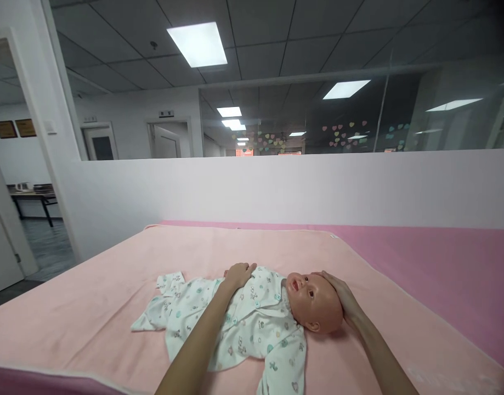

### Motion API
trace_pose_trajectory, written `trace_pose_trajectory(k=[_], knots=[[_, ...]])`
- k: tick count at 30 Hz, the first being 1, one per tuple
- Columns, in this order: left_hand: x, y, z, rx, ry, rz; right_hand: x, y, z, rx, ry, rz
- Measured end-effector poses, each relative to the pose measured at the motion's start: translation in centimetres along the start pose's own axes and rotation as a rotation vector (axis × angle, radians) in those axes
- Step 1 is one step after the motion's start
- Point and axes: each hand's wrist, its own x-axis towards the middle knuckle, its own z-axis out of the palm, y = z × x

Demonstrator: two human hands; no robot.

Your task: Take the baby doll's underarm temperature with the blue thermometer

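A baby doll lies on its back, its head toward the right. It wears a white baby outfit with small green and grey prints, and one sleeve stretches toward the near edge. My left hand rests on the doll's belly, palm down, with the fingers laid over the cloth. Against the crown of the doll's head lies my right hand, its fingers stretched along the top of the head. Part of the right palm is hidden behind the head.
A peach blanket covers much of the pink mat beneath. Behind stands a low white wall with glass above it. At the far left, a doorway shows a dark-legged table.
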Motion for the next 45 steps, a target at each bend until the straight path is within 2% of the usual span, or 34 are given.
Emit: trace_pose_trajectory(k=[4,7,11,15,17,23,25,28,32,37,41,45], knots=[[0.0,-0.3,-0.2,-0.002,-0.036,-0.025,-1.4,-0.2,0.8,0.207,-0.121,0.293],[-0.1,-0.4,-0.3,0.005,-0.057,-0.035,-1.9,-0.3,1.0,0.272,-0.153,0.389],[-0.4,-0.5,-0.4,0.017,-0.076,-0.049,-1.0,0.9,-0.1,0.258,-0.070,0.297],[-1.0,-0.3,-0.6,0.029,-0.079,-0.052,0.0,1.6,-1.4,0.305,0.167,0.091],[-1.2,-0.3,-0.8,0.035,-0.081,-0.051,0.1,1.5,-1.5,0.335,0.210,0.019],[-1.1,-0.5,-0.8,0.010,-0.069,-0.040,-1.2,0.7,0.1,0.161,-0.067,0.011],[-1.1,-0.5,-0.8,-0.008,-0.064,-0.041,-1.6,0.7,0.4,0.101,-0.116,0.012],[-1.1,-0.5,-0.8,-0.028,-0.061,-0.050,-1.6,0.5,0.6,0.099,-0.110,0.024],[-1.1,-0.5,-0.8,-0.045,-0.057,-0.051,-1.7,0.0,0.8,0.217,-0.004,0.002],[-1.2,-0.4,-0.9,-0.071,-0.059,-0.059,-3.0,-0.9,1.9,0.166,-0.222,0.128],[-1.2,-0.4,-1.0,-0.077,-0.061,-0.064,-3.5,-1.3,2.1,0.217,-0.165,0.066],[-1.2,-0.4,-0.9,-0.072,-0.058,-0.056,-3.2,-1.1,2.1,0.265,-0.261,0.156]])
